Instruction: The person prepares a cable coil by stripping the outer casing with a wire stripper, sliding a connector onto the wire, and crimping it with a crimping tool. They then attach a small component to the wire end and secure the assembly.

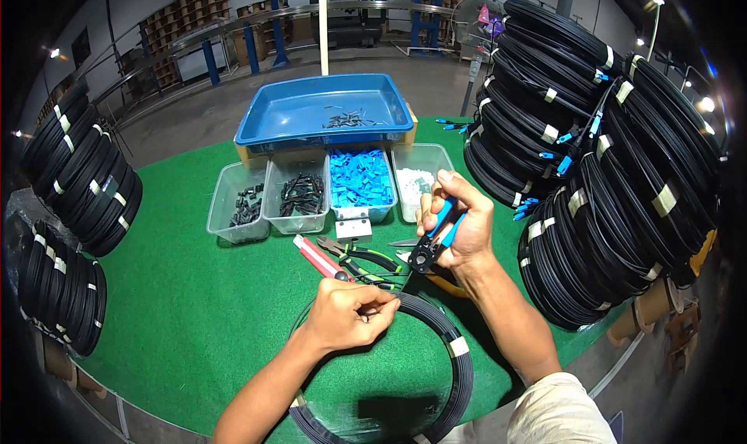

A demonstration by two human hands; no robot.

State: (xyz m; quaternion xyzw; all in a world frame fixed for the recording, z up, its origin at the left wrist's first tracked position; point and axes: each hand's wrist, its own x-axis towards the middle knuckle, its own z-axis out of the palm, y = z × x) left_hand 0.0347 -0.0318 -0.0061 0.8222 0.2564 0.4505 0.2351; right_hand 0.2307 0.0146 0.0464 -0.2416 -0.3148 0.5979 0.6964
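My right hand (467,222) is closed around the handles of a blue-handled wire stripper (422,256), whose dark jaws point down towards my left hand. My left hand (350,315) pinches the end of a thin black cable (405,283), and this end reaches up to the stripper's jaws. Whether the jaws grip the cable is too small to tell. Below both hands lies a coil of black cable (462,370), bound with pale tape. Just beyond my left hand are a red utility knife (317,256) and green-and-black side cutters (366,255).
Bins of black parts (302,199), blue connectors (360,181) and white parts (415,183) stand before a blue tray (268,117) with black scraps. Stacked cable coils rise at right (545,94) and left (78,164) on the green mat (171,288).
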